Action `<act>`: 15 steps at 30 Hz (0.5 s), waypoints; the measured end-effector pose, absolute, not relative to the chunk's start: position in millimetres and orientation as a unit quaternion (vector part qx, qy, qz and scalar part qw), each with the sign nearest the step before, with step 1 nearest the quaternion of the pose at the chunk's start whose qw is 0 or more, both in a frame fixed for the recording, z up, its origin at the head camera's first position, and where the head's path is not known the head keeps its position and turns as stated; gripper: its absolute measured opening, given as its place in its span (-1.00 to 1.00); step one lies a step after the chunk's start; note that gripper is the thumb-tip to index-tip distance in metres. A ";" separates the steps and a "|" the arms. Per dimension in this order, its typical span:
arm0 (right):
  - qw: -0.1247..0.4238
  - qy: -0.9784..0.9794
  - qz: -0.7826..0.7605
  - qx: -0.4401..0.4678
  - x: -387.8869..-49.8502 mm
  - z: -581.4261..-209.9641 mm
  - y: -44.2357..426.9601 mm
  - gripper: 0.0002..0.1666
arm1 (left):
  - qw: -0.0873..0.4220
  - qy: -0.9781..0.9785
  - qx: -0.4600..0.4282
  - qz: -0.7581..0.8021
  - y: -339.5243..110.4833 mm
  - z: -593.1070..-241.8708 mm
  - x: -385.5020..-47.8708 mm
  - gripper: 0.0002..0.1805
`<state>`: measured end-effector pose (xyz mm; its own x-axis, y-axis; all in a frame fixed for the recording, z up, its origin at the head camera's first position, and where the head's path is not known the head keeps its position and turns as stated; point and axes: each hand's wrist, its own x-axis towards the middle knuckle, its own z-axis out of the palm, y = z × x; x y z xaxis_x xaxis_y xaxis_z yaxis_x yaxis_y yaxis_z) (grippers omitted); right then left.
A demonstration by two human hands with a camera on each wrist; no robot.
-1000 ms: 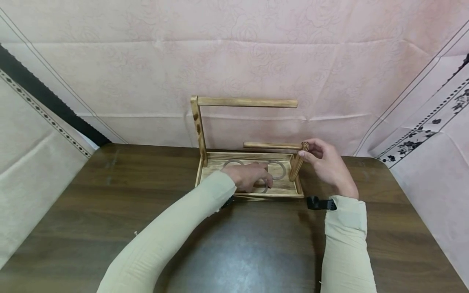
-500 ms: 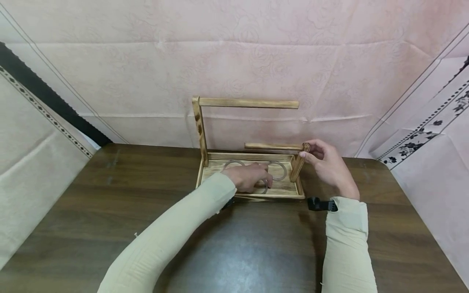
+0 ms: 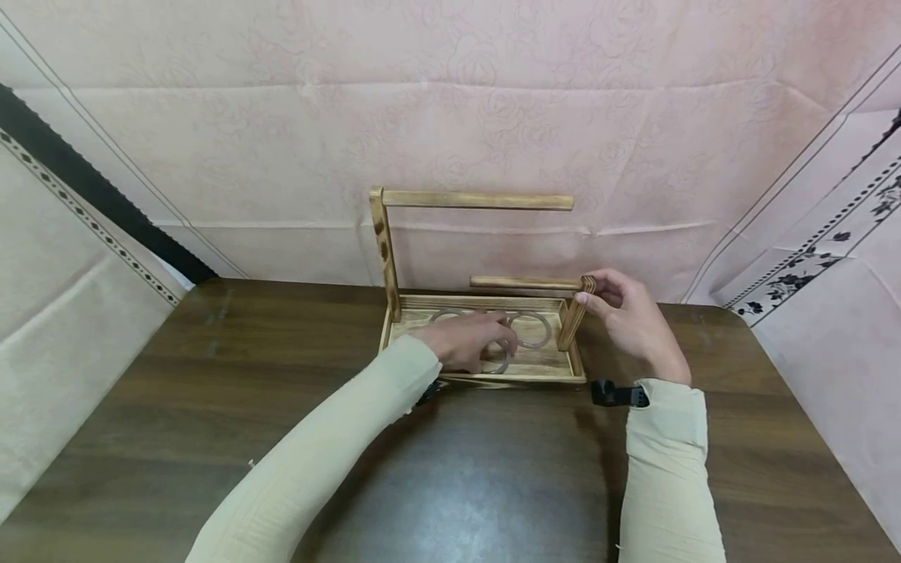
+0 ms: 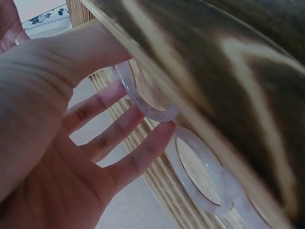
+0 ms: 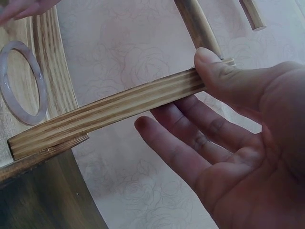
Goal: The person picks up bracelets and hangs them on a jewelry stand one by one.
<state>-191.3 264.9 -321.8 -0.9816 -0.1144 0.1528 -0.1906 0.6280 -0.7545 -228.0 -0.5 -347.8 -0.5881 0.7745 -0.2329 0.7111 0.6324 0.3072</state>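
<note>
A wooden stand has a shallow tray (image 3: 542, 363) for its base, with a tall post and rod (image 3: 479, 200) at the left and a shorter rod (image 3: 524, 282) at the right. My left hand (image 3: 464, 342) reaches into the tray, thumb and fingers at a pale, translucent bangle (image 4: 135, 95) near the front wall. That wall hides the thumb tip in the left wrist view. Two more bangles lie behind it, one to the right (image 3: 550, 331) and one partly covered at the left (image 3: 443, 313). My right hand (image 3: 629, 317) grips the top of the shorter post (image 5: 119, 102) between thumb and fingers.
The stand rests near the back edge of a dark brown wooden table (image 3: 450, 469). Behind it hangs a pale pink patterned cloth (image 3: 450, 133), close to the rods. A black watch-like band (image 3: 619, 392) sits at my right wrist.
My left hand has slid slightly left, and the front bangle has shifted left with it. More of the right-hand bangle shows now. My right hand keeps its grip on the post.
</note>
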 end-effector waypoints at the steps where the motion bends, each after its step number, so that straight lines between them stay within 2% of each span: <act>1: 0.045 -0.901 0.423 0.085 -191.5 -322.5 265.2 -0.56 | 0.171 0.886 0.421 0.091 -0.8 -348.5 -228.4 -0.28; 9: 0.048 -0.899 0.425 0.087 -192.4 -325.0 266.3 -0.57 | 0.125 0.888 0.434 0.079 -2.9 -351.6 -225.8 -0.28; 15: 0.045 -0.900 0.425 0.084 -192.0 -324.2 266.7 -0.57 | 0.080 0.892 0.438 0.076 -4.1 -354.3 -222.3 -0.40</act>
